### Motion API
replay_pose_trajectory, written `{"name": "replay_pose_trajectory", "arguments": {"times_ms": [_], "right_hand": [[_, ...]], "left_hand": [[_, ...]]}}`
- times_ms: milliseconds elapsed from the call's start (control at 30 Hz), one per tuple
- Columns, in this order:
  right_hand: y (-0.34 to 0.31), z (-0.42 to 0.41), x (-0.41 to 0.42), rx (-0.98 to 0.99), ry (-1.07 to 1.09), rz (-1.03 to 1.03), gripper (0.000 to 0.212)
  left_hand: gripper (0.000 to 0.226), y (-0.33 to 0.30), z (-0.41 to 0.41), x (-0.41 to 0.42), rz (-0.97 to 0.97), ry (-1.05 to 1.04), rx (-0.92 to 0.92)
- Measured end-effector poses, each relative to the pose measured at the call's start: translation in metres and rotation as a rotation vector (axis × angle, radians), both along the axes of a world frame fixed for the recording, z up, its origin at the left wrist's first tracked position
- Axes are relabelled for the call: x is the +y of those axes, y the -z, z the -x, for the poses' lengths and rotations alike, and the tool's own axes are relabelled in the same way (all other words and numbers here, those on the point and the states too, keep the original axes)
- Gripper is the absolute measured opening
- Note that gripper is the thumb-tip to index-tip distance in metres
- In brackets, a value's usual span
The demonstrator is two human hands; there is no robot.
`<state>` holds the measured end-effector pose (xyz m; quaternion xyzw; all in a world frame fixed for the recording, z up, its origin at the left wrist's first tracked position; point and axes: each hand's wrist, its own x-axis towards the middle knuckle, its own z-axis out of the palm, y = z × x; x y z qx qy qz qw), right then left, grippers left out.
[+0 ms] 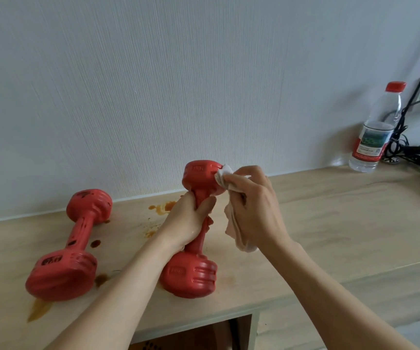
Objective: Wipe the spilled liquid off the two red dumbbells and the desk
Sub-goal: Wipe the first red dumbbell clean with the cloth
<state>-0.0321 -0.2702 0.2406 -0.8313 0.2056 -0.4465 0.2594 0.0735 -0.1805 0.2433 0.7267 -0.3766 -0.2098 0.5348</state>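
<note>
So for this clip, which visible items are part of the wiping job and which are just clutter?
Job: held dumbbell, lying dumbbell, cloth, left hand, right hand, brown spill, desk.
Clutter: water bottle, black cables.

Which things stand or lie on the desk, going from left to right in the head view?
Lying dumbbell → brown spill → dumbbell that the left hand grips → cloth in the right hand → water bottle → black cables.
</note>
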Motion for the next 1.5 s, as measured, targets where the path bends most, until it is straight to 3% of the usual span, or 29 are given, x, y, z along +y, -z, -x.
{"name": "replay_pose_trajectory", "arguments": {"times_ms": [100, 233, 500, 700, 833, 1033, 1300, 1400, 1500], "right_hand": [[-0.007, 0.001, 0.003, 0.0, 0.008, -0.046, 0.028], [-0.023, -0.004, 0.014, 0.058, 0.038, 0.075, 0.027], [-0.019, 0.008, 0.002, 0.092, 0.049, -0.101, 0.017], [-0.029, 0.001, 0.012, 0.063, -0.027, -0.068, 0.024], [-0.02, 0.007, -0.006, 0.132, 0.01, -0.154, 0.017], [-0.032, 0.003, -0.007, -0.024, 0.027, -0.081, 0.015], [-0.012, 0.004, -0.02, 0.011, 0.059, -0.232, 0.007], [-0.014, 0.002, -0.015, -0.07, 0.04, -0.29, 0.008], [-0.021, 0.0, -0.004, -0.158, -0.061, -0.242, 0.026]], "left_hand": [[0.013, -0.002, 0.0, 0.0, 0.0, -0.012, -0.03], [0.018, -0.004, 0.005, -0.001, -0.032, 0.005, -0.139], [0.015, -0.002, 0.003, -0.003, -0.05, -0.017, -0.142], [0.018, -0.005, 0.005, -0.004, -0.117, -0.037, -0.245], [0.016, -0.003, 0.003, -0.003, -0.074, -0.029, -0.182], [0.017, -0.008, 0.01, -0.003, -0.094, 0.025, -0.276], [0.014, -0.001, 0.001, -0.001, -0.021, 0.013, -0.148], [0.014, -0.001, -0.002, -0.002, 0.033, 0.005, -0.088], [0.016, -0.002, -0.003, -0.002, 0.046, 0.025, -0.04]]}}
